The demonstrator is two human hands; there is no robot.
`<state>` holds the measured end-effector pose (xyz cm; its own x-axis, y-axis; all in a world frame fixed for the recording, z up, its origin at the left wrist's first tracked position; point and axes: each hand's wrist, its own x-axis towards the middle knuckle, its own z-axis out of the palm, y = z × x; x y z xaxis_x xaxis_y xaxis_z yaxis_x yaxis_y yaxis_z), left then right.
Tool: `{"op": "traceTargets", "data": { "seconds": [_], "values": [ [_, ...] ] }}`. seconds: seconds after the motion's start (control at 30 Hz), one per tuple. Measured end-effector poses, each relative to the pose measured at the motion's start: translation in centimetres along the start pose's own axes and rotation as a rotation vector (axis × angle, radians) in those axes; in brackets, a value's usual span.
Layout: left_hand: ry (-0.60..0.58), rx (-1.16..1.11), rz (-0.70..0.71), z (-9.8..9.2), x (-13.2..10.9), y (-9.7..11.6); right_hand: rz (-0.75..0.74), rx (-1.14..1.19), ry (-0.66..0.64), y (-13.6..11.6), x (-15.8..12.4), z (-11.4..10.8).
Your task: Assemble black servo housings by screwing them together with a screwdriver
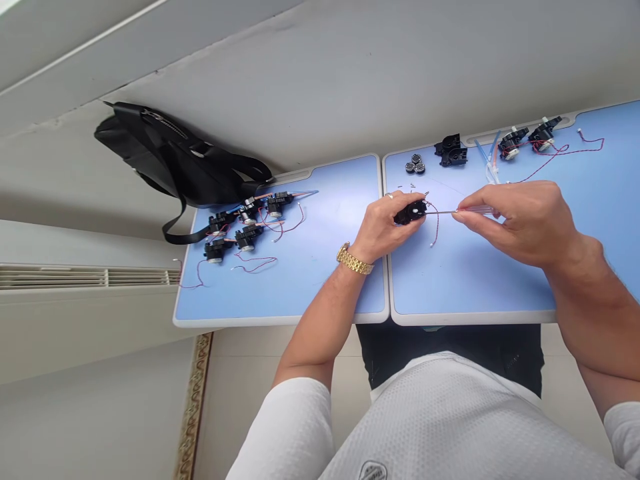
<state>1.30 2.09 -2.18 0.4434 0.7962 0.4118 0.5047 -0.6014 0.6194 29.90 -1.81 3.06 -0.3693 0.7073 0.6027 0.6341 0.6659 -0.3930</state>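
Note:
My left hand (384, 223) grips a small black plastic housing (410, 212) at the middle of the blue table, with a thin red wire (437, 227) hanging from it. My right hand (520, 223) pinches a slim screwdriver (475, 210) with a clear handle between thumb and fingers. Its thin metal shaft reaches left and meets the black housing. The fingers of my left hand hide much of the housing, so the exact point of contact is hidden. A gold wristwatch (355, 259) circles my left wrist.
The two joined blue tabletops hold several black wired units (235, 230), small round metal parts (415, 164), black housings (451, 151) and blue-and-clear tubing (490, 163). A black bag (175, 157) lies beyond the left tabletop. A wall heater (85, 277) stands at far left.

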Motion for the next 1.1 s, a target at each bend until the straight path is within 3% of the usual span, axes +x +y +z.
{"op": "traceTargets", "data": {
  "seconds": [0.13, 0.4, 0.73, 0.97, 1.1],
  "values": [
    [0.015, -0.019, 0.027, -0.1, 0.0, 0.0, 0.016, -0.078, -0.009, 0.2, 0.0, 0.1],
    [-0.021, 0.029, -0.027, -0.2, 0.0, 0.3, 0.050, 0.137, -0.092, -1.3, 0.7, -0.7],
    [-0.025, 0.029, -0.011, -0.1, -0.1, 0.2, 0.067, -0.092, -0.049, -0.5, 0.0, -0.1],
    [-0.011, 0.004, -0.008, -0.3, 0.0, 0.3, 0.046, 0.067, -0.115, -1.5, 0.5, -0.4],
    [-0.008, 0.008, -0.010, -0.2, 0.0, 0.2, 0.057, 0.033, -0.101, -1.1, 0.4, -0.3]
  ]
}}
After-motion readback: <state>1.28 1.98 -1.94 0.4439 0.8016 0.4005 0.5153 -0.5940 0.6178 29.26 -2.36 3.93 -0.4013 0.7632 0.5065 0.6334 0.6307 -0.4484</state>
